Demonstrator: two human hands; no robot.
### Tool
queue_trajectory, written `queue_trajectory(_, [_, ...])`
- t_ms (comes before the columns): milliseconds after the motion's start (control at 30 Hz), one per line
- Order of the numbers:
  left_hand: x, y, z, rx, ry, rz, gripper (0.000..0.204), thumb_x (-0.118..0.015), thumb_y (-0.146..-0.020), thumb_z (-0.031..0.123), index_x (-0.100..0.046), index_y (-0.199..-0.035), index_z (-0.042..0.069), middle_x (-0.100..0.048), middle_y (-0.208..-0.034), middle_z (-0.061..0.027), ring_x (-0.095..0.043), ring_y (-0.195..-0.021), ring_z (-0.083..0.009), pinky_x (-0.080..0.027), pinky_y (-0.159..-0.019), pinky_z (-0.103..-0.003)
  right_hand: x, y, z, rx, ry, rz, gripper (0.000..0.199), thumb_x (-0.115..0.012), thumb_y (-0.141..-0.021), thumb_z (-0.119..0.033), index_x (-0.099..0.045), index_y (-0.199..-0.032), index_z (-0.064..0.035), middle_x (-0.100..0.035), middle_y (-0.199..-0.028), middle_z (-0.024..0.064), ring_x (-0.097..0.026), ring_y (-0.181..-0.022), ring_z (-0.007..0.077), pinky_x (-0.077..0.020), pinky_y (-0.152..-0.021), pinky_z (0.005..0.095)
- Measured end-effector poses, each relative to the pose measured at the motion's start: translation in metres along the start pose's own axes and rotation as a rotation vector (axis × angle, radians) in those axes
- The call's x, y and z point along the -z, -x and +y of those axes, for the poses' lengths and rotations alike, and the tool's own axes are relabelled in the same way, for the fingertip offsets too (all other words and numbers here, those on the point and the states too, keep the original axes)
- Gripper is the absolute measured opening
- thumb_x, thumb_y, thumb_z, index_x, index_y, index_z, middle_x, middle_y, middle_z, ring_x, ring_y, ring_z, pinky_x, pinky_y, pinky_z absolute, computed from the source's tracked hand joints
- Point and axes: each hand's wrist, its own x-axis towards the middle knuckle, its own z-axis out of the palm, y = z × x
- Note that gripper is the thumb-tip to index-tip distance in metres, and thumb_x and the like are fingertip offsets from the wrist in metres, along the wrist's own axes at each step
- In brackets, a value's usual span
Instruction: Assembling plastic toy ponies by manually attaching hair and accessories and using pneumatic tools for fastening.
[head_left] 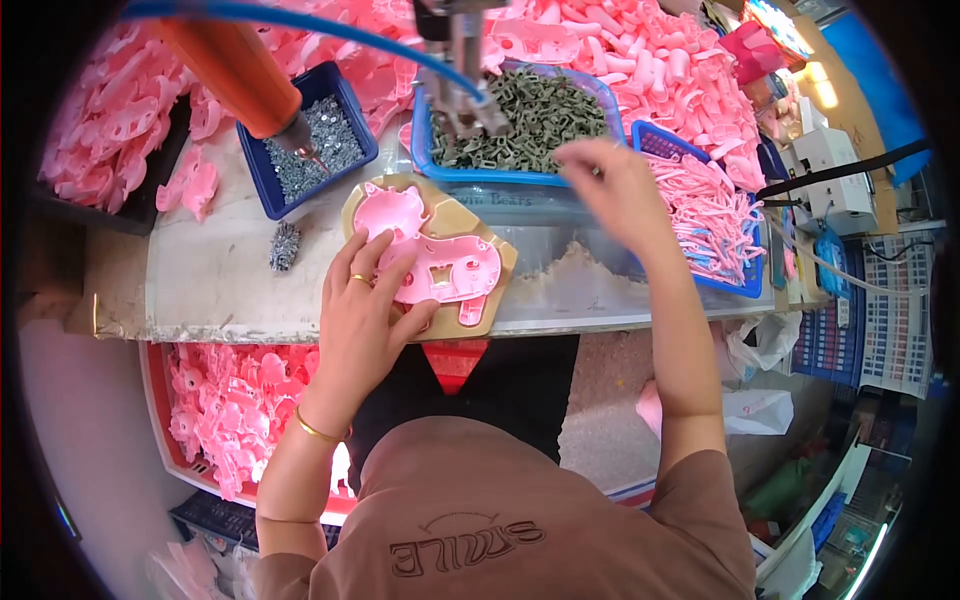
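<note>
A pink animal-shaped plastic shell half [462,268] lies hollow side up in a tan moulded holder [495,315] on the bench. My left hand [365,305] grips its left side, fingers bent over the edge and thumb near its lower rim. My right hand [615,190] is raised at the right front edge of a blue basket [520,178] heaped with small dark green plastic parts [550,110]. Its fingers are drawn together and slightly blurred; whatever they hold cannot be made out.
An orange power screwdriver [235,75] hangs over a blue tray of screws [325,150]; a screw clump [285,247] lies in front. A metal fixture [465,100] hangs above the green parts. Pink strips [705,225] fill a basket at right. Pink shells [235,405] fill a crate below.
</note>
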Motion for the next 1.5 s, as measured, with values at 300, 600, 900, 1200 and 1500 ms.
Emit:
queue_trajectory(300, [0.001, -0.001, 0.001, -0.013, -0.009, 0.0, 0.048, -0.074, -0.083, 0.033, -0.066, -0.121, 0.006, -0.052, -0.139, -0.0156, -0.039, -0.137, -0.0377, -0.039, -0.108, -0.047, 0.009, -0.046, 0.059, 0.31, 0.207, 0.008, 0.02, -0.068, -0.081, 0.0, -0.069, -0.099, -0.0088, -0.062, -0.095, 0.0085, -0.064, -0.086, 0.0292, -0.0519, -0.075, 0.0367])
queue_trajectory(600, [0.005, -0.002, 0.001, -0.021, -0.032, -0.034, 0.049, -0.074, -0.083, 0.034, -0.065, -0.122, 0.006, -0.052, -0.139, -0.0159, -0.039, -0.137, -0.0387, -0.039, -0.108, -0.047, 0.014, -0.053, 0.064, 0.348, 0.125, -0.068, 0.013, -0.071, -0.082, -0.003, -0.069, -0.095, -0.0046, -0.061, -0.096, 0.0062, -0.064, -0.088, 0.0211, -0.0513, -0.073, 0.0329])
queue_trajectory(900, [0.022, -0.014, -0.003, -0.032, 0.017, -0.025, 0.054, -0.074, -0.084, 0.033, -0.06, -0.129, 0.007, -0.055, -0.135, -0.0155, -0.049, -0.128, -0.0375, -0.042, -0.105, -0.046, 0.02, -0.048, 0.045, -0.197, -0.605, -0.003, 0.019, -0.066, -0.096, -0.02, -0.067, -0.104, -0.0025, -0.065, -0.081, -0.0008, -0.06, -0.068, 0.0054, -0.0467, -0.059, 0.0196])
queue_trajectory(1200, [0.013, -0.044, 0.036, -0.191, 0.289, 0.173, 0.05, -0.076, -0.083, 0.017, -0.059, -0.129, 0.005, -0.059, -0.129, -0.0155, -0.059, -0.113, -0.0357, -0.049, -0.096, -0.042, -0.003, 0.0, -0.021, -0.31, -0.903, -0.217, 0.02, -0.066, -0.097, -0.023, -0.064, -0.094, -0.0038, -0.066, -0.075, 0.0013, -0.059, -0.059, 0.0047, -0.0459, -0.051, 0.019])
queue_trajectory(1500, [-0.019, -0.046, 0.05, 0.227, 1.145, 0.021, 0.023, -0.068, -0.094, 0.007, -0.064, -0.114, -0.003, -0.069, -0.103, -0.0074, -0.068, -0.09, -0.0135, -0.057, -0.078, -0.025, -0.021, 0.054, -0.048, -0.283, -1.122, -0.338, 0.021, -0.065, -0.098, -0.023, -0.065, -0.093, -0.0022, -0.067, -0.076, 0.0038, -0.063, -0.061, 0.0074, -0.0488, -0.052, 0.0213])
